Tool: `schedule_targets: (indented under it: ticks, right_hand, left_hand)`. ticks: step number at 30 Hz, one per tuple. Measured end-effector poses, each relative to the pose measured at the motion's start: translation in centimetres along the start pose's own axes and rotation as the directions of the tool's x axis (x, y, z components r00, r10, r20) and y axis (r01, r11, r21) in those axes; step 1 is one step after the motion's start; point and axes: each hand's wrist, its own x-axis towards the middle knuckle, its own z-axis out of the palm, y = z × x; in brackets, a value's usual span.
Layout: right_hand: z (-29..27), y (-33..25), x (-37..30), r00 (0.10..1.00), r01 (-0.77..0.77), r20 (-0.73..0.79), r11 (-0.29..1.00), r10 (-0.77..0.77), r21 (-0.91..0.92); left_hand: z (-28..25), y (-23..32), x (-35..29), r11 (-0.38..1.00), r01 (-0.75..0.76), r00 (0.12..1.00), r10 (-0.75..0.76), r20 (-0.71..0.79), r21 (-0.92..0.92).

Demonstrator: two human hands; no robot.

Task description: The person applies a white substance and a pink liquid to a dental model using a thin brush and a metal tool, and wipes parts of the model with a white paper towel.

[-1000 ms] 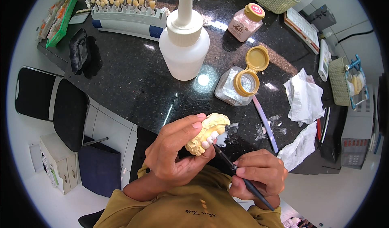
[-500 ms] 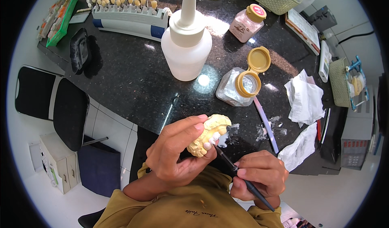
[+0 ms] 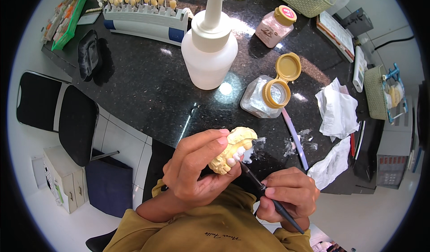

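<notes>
My left hand (image 3: 192, 164) is closed around a yellow plaster dental model (image 3: 244, 136), held above the counter's near edge. White material (image 3: 236, 157) covers several teeth along the model's side. In my right hand (image 3: 289, 193) is a slim black brush (image 3: 255, 179), pinched between thumb and fingers. Its tip points up and left at the white teeth; whether it touches them I cannot tell. A clear jar (image 3: 260, 100) with its gold flip lid raised stands beyond my hands. Right of it lies a lilac stick (image 3: 295, 140), beside white smears on the counter.
A white squeeze bottle (image 3: 209, 59) stands on the black counter (image 3: 148, 81). Behind it sits a tooth shade guide (image 3: 143, 23). A pink jar (image 3: 274, 27) is closed. Crumpled tissues (image 3: 336, 110) lie at right, a black tray (image 3: 89, 54) at left.
My hands, the model and the brush have shifted very slightly to the right. The jars and bottle also appear a little further right in the picture. Both grips stay the same.
</notes>
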Motion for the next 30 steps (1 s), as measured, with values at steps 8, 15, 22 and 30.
schedule_targets:
  ticks: [8,15,22,30]
  right_hand:
    - [0.02,-0.03,-0.05,1.000,-0.010,-0.002,1.000,0.010,0.010]
    - [0.05,0.02,-0.18,1.000,0.001,-0.019,1.000,-0.001,0.019]
    - [0.10,0.09,-0.07,1.000,0.004,-0.007,1.000,-0.004,0.020]
    - [-0.20,-0.08,0.00,1.000,-0.008,0.010,1.000,0.008,0.010]
  left_hand:
    - [-0.12,0.06,-0.06,1.000,0.003,1.000,-0.003,0.011,-0.001]
    - [-0.14,0.07,-0.08,1.000,-0.001,1.000,0.001,0.015,0.010]
    - [-0.12,0.02,-0.11,1.000,-0.011,1.000,0.011,0.014,0.020]
    - [-0.05,0.03,-0.13,1.000,-0.013,1.000,0.013,0.007,0.026]
